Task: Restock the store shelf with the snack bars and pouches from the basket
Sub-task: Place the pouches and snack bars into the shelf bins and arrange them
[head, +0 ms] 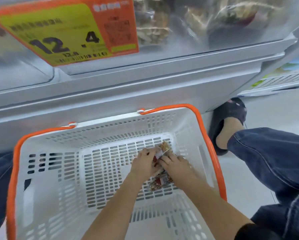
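Observation:
A white plastic basket [46,153] with an orange rim stands on the floor below me. Both my hands reach into its right half. My left hand [143,164] and my right hand [175,166] are closed around a small heap of clear-wrapped snack bars [165,147] with red and white labels. More bars [158,183] lie on the basket floor under my wrists. My hands cover much of the heap. The store shelf [145,70] with clear dividers rises behind the basket.
An orange and yellow price tag [64,32] reading 12.4 hangs on the shelf front. Bagged goods [214,23] sit behind clear plastic above. My right leg in jeans [266,161] and a black slipper [230,115] lie right of the basket.

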Demonstrator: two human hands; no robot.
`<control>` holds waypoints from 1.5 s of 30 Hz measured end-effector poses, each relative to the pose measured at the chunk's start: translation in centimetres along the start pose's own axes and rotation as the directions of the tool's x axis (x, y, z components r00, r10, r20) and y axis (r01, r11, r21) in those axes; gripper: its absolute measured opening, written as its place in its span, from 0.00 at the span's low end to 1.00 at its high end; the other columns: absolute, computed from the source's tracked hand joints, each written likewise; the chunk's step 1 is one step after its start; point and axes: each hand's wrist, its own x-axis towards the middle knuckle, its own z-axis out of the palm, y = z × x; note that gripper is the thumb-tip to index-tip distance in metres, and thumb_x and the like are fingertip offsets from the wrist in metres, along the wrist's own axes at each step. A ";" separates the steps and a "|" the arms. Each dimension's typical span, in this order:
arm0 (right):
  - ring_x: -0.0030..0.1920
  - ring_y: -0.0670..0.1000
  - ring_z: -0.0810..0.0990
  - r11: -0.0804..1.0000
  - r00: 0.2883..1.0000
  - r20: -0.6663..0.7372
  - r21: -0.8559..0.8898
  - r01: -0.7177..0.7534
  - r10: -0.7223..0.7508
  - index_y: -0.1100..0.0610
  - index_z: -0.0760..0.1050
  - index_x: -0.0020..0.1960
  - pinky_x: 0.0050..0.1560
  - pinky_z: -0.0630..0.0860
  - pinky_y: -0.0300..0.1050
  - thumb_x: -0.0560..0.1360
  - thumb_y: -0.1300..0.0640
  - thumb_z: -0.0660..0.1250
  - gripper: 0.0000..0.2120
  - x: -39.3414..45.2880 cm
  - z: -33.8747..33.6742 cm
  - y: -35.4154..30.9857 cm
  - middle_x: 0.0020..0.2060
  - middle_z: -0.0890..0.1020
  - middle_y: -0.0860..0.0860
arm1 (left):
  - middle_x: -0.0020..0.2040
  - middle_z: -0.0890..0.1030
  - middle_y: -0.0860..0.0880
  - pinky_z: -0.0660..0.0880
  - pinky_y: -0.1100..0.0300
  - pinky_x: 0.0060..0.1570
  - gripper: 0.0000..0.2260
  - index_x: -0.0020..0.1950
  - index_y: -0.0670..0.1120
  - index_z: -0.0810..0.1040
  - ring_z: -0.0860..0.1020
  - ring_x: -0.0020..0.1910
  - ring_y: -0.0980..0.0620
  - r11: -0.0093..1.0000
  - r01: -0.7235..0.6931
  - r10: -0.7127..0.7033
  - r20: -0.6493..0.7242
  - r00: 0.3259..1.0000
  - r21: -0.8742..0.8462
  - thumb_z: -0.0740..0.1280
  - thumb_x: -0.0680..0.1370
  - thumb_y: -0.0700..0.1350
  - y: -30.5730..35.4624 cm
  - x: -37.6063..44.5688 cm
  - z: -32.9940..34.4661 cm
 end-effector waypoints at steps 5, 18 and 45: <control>0.40 0.51 0.81 0.991 0.982 -0.186 -0.129 -0.035 0.011 0.52 0.81 0.38 0.46 0.80 0.50 0.50 0.54 0.79 0.17 2.0 2.6 -1.4 0.38 0.82 0.50 | 0.70 0.66 0.45 0.68 0.51 0.64 0.32 0.75 0.48 0.58 0.66 0.68 0.44 0.999 0.013 -0.013 -0.010 1.000 -0.050 0.70 0.75 0.47 -1.7 2.0 0.9; 0.71 0.61 0.60 0.968 0.997 0.009 -0.238 0.081 -0.081 0.61 0.58 0.72 0.73 0.48 0.59 0.75 0.58 0.65 0.29 0.4 1.0 -1.1 0.70 0.65 0.60 | 0.49 0.71 0.52 0.70 0.61 0.46 0.23 0.63 0.48 0.72 0.72 0.50 0.52 0.946 0.055 -0.125 -0.204 0.971 -0.318 0.70 0.70 0.50 -6.1 -4.2 -0.8; 0.75 0.51 0.55 0.986 0.582 -0.801 0.063 -0.154 0.142 0.49 0.51 0.77 0.75 0.48 0.55 0.75 0.52 0.62 0.34 -17.3 -37.8 8.5 0.74 0.61 0.51 | 0.61 0.69 0.43 0.70 0.48 0.57 0.22 0.67 0.44 0.66 0.69 0.62 0.40 0.969 0.046 0.160 -0.759 0.631 0.243 0.65 0.75 0.49 8.0 -18.2 -39.0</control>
